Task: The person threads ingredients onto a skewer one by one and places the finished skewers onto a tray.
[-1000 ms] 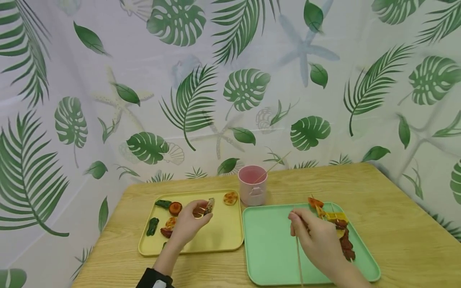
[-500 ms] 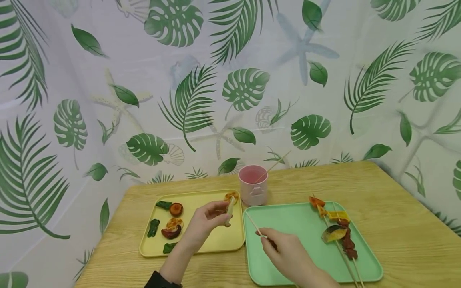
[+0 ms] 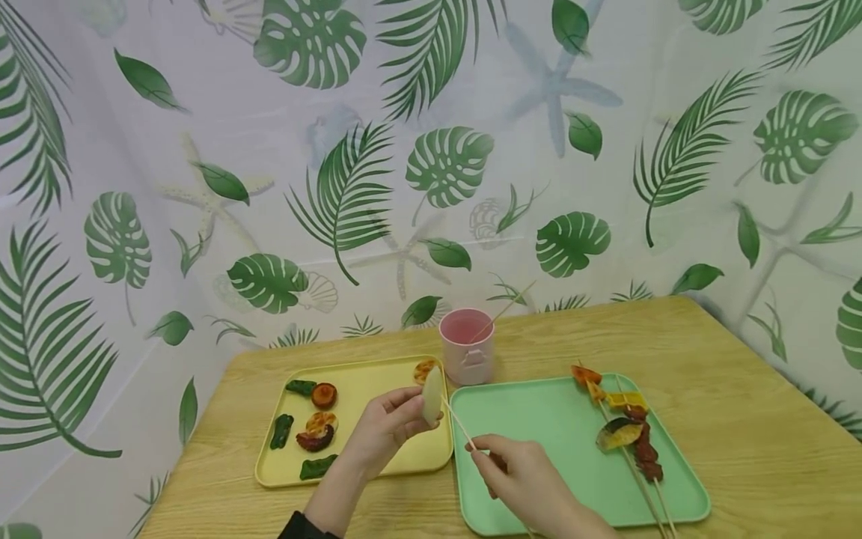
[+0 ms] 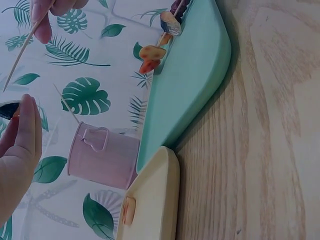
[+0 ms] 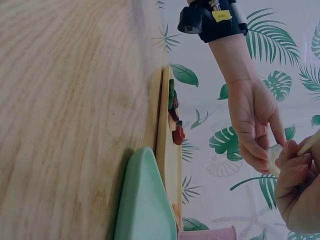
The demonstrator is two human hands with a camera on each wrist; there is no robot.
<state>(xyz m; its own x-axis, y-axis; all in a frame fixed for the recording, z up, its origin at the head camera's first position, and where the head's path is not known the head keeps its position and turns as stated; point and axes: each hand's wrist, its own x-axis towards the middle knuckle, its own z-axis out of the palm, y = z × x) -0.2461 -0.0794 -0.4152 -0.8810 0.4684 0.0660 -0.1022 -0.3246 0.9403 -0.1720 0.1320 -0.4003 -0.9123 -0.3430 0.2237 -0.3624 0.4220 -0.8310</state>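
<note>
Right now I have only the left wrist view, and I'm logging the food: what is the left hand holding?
Observer: The left hand pinches a pale slice, held upright over the yellow tray.
Operator: And the right hand?
Observer: The right hand holds a bare skewer, with its tip close to the pale slice.
Operator: Anything finished on the green tray?
Observer: Two loaded skewers lie along the right side of the green tray.
</note>
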